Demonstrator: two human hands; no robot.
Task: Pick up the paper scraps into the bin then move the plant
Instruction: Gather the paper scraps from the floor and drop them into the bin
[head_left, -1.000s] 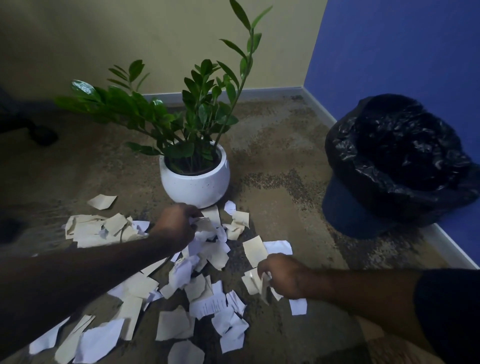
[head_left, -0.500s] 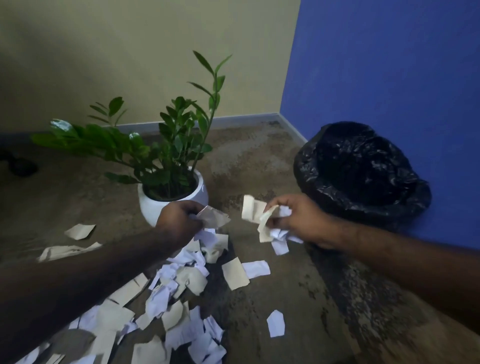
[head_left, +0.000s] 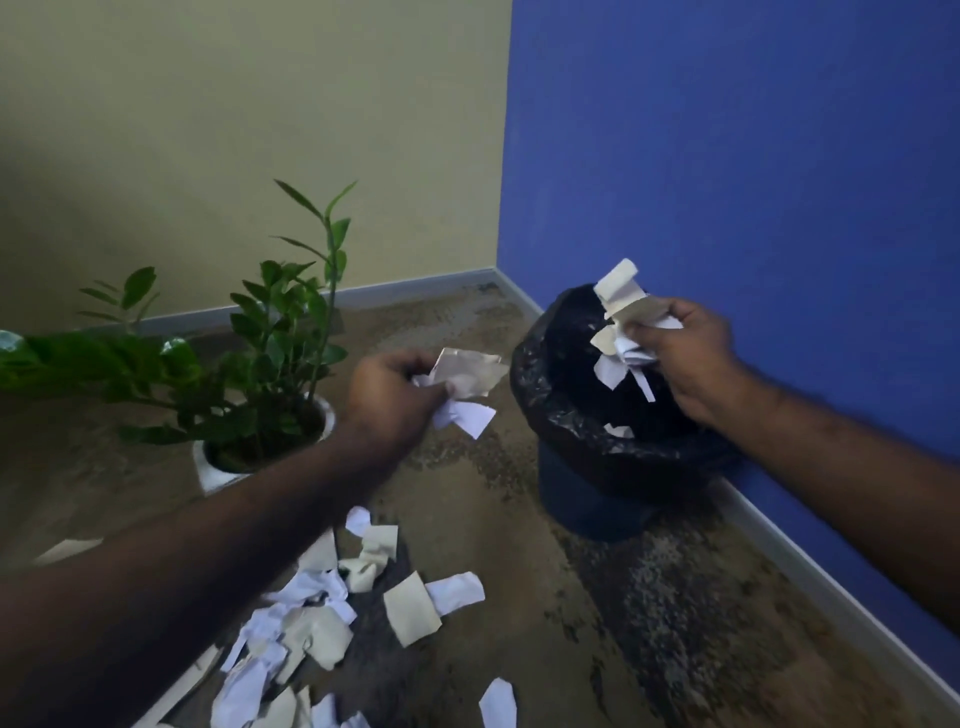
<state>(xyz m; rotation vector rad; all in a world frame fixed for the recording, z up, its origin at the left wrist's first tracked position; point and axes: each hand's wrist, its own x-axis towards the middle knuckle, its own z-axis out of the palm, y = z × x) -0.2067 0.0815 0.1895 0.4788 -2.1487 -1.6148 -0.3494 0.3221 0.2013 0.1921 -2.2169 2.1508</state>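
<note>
Both hands have lifted off the floor: the right hand now clutches its paper scraps directly over the bin mouth, nothing in the way. At nine o'clock from the bin, the left hand grips another bunch just short of the rim. More loose scraps lie at six o'clock; the plant stands well left.

From my seat I see two walls meeting in a corner: a pale yellow wall on the left and a deep blue wall on the right. A light skirting board runs along the foot of both. The floor is brown (mottled with darker, grainy patches).
</note>
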